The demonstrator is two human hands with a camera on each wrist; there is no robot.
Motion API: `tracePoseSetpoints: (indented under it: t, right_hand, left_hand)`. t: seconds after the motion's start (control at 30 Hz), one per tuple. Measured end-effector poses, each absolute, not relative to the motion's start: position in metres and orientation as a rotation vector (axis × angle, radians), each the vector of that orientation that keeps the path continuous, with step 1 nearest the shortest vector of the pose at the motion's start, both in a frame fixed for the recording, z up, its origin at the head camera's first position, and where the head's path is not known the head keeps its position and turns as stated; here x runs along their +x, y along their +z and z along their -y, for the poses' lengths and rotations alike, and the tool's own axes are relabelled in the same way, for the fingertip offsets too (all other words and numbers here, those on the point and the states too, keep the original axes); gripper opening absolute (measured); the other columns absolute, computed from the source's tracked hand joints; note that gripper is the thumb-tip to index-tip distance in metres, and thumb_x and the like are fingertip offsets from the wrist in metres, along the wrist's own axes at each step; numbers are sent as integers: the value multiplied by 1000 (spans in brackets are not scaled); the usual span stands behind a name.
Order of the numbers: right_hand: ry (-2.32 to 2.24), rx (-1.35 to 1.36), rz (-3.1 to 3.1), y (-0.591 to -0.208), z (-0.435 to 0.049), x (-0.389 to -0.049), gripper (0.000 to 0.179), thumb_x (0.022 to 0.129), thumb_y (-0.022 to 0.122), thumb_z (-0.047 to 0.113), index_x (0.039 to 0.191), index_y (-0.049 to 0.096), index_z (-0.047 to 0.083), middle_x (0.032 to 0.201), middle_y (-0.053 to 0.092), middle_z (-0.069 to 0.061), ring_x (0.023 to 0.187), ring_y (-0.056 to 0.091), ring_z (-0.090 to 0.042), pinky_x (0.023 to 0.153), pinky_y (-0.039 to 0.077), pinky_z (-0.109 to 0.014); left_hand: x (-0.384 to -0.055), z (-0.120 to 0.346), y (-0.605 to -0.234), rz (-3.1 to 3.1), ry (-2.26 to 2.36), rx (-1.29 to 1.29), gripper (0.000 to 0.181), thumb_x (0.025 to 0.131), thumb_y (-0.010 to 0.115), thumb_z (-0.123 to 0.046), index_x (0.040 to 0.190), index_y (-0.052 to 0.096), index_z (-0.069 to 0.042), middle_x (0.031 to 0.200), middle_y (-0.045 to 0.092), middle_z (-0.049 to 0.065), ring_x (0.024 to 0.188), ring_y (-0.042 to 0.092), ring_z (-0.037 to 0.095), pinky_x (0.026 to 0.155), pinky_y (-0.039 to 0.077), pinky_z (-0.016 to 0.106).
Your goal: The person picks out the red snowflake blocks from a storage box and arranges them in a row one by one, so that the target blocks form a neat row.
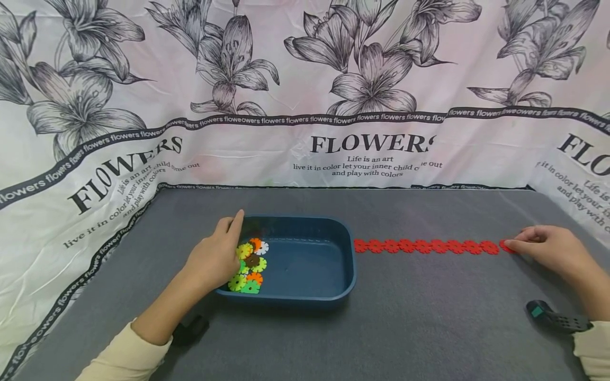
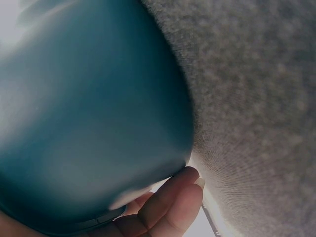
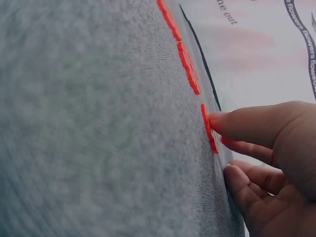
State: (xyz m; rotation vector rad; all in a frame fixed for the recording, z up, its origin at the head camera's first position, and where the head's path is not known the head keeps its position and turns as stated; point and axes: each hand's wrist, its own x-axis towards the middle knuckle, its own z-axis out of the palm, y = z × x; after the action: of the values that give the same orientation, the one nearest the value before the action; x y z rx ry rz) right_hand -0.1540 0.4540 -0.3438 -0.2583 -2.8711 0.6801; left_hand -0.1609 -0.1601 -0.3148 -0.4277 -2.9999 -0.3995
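Observation:
At the left end of a blue plastic bin (image 1: 314, 264), my left hand (image 1: 214, 259) grips the rim and side wall. The left wrist view shows curled fingers (image 2: 177, 202) against the bin's outer wall (image 2: 103, 113). Inside lie several snowflake discs (image 1: 251, 262) in green, yellow, orange, brown and white, partly hidden by the hand. My right hand (image 1: 548, 251) pinches a red snowflake disc (image 3: 209, 129) between thumb and forefinger, low over the table. A small gap separates this disc from a straight row of red snowflake discs (image 1: 424, 246).
The row runs from the bin's right wall across the grey table (image 1: 429, 323). White cloth printed with flowers (image 1: 371, 143) hangs behind the table and along both sides. A black wrist strap (image 1: 557, 317) is beside the right forearm.

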Motion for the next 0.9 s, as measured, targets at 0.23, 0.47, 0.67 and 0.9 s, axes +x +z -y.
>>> tracePoseSetpoints:
  t: [0.23, 0.47, 0.67, 0.9]
  right_hand:
    - [622, -128, 2891, -344, -459, -153, 32, 90, 74, 19, 96, 67, -11, 91, 65, -27, 80, 55, -31, 64, 44, -43]
    - [646, -105, 2946, -346, -465, -154, 47, 92, 73, 25, 109, 63, -17, 123, 46, -45, 109, 44, -58, 83, 38, -68]
    - [669, -119, 2957, -349, -465, -155, 48, 91, 74, 30, 106, 65, -15, 127, 44, -44, 111, 44, -59, 83, 37, -68]
    - [678, -126, 2949, -349, -464, -156, 46, 89, 76, 32, 100, 68, -12, 128, 43, -44, 110, 43, -58, 81, 37, -67]
  left_hand:
    - [-161, 159, -315, 3001, -391, -426, 81, 85, 57, 7, 158, 21, 1, 147, 38, 29, 47, 37, 18, 46, 33, 31]
    - [-160, 160, -313, 3001, -386, -421, 81, 85, 57, 7, 158, 21, 1, 147, 37, 29, 47, 37, 19, 46, 33, 31]
    - [-159, 161, -314, 2998, -397, -431, 80, 86, 55, 7, 158, 21, 2, 147, 38, 29, 47, 37, 18, 46, 33, 31]
    - [-159, 160, -314, 2989, -398, -438, 79, 86, 55, 7, 157, 22, 2, 146, 38, 29, 47, 37, 18, 46, 33, 31]
